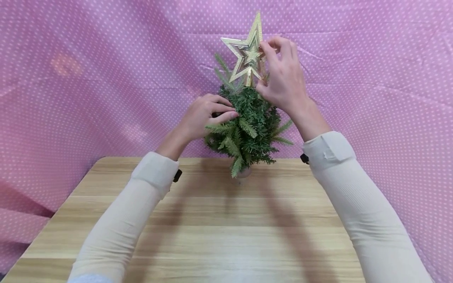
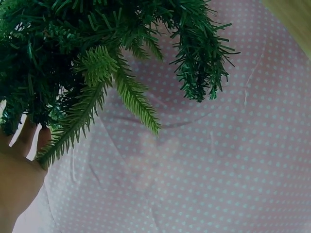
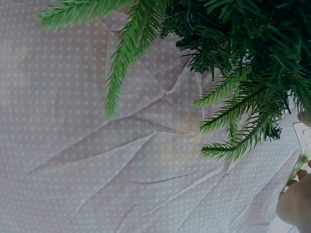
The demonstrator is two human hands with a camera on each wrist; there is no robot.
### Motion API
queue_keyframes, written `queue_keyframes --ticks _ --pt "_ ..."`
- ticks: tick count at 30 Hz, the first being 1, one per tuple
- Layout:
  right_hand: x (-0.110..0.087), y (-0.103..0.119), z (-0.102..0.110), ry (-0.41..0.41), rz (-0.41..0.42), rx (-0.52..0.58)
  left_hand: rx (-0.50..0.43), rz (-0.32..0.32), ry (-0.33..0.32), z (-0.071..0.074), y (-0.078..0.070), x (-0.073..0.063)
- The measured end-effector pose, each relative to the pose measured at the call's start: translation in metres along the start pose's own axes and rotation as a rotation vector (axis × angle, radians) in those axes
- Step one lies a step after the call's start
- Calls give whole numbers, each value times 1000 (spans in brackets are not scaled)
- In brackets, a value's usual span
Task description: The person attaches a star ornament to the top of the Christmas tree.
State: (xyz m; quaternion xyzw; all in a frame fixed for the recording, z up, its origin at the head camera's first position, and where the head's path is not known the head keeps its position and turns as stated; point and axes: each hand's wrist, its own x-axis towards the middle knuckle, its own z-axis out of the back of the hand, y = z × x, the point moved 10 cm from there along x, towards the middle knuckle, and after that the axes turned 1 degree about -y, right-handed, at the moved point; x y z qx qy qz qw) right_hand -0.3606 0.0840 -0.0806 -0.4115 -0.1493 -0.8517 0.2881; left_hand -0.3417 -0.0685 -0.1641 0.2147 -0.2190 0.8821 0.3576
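A small green artificial tree point(image 1: 247, 129) stands at the far edge of the wooden table point(image 1: 212, 220). A gold star topper point(image 1: 245, 53) sits on its tip. My right hand point(image 1: 283, 74) pinches the star's right side with thumb and fingers. My left hand point(image 1: 209, 114) grips the tree's upper branches on the left, fingers curled into the needles. The left wrist view shows the green branches point(image 2: 97, 63) with my palm point(image 2: 17, 174) at the lower left. In the right wrist view the branches point(image 3: 243, 73) fill the top right, and a sliver of the star point(image 3: 299, 160) shows by my fingertips point(image 3: 294, 204).
A pink cloth with white dots point(image 1: 88, 78) hangs behind and around the table. The tree's small pot point(image 1: 242, 177) rests on the tabletop. Both cream sleeves point(image 1: 131, 212) reach over the table.
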Motion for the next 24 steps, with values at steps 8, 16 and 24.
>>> queue_keyframes --ticks 8,16,24 --pt "-7 -1 11 -49 40 8 -22 17 -27 5 0 1" --pt "-13 -7 15 -95 49 31 -37 35 -50 13 2 1" --pt "-19 -14 17 -93 42 31 -5 33 -64 19 6 -6"
